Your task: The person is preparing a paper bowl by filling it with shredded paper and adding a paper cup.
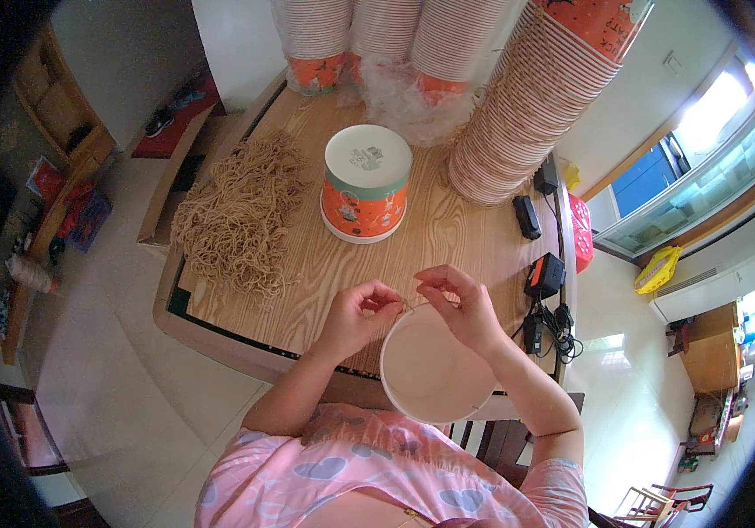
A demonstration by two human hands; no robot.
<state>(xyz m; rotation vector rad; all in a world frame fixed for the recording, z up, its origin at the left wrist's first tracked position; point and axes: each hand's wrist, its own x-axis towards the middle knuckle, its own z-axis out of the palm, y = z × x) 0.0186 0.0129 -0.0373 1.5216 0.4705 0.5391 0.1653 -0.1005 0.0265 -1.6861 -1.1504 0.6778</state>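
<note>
Wood-grain table point(448, 238) stands on a light tiled floor point(157, 326). Its left, right and near edges are visible; stacked goods cover much of the far edge.

Work position: near edge, right of its middle. One open white tub point(434, 374) overlaps this edge toward the person's lap, mouth facing up to the camera. Whether the tub rests on the table or on the lap cannot be told.

Left hand point(358, 319): thumb and forefinger pinched together at the tub's far rim. Right hand point(467, 306): fingers curled, with a narrow gap between thumb and forefinger, just above the same rim. A short tan strand point(409, 307) shows by the left fingertips; its ends are too small to trace. The right forearm passes over the right side of the tub.

Left edge of table: loose heap of tan cord point(236, 211). Toward the far edge, right of the heap: one upturned tub point(365, 207), base white, wall orange with a green band. Far edge: tub stacks point(316, 31) in clear plastic film. Far right corner: tall nested stack point(536, 106). Right edge: black power adapter point(545, 275), with a coiled black cable point(560, 330) just beside it, nearer the person.
</note>
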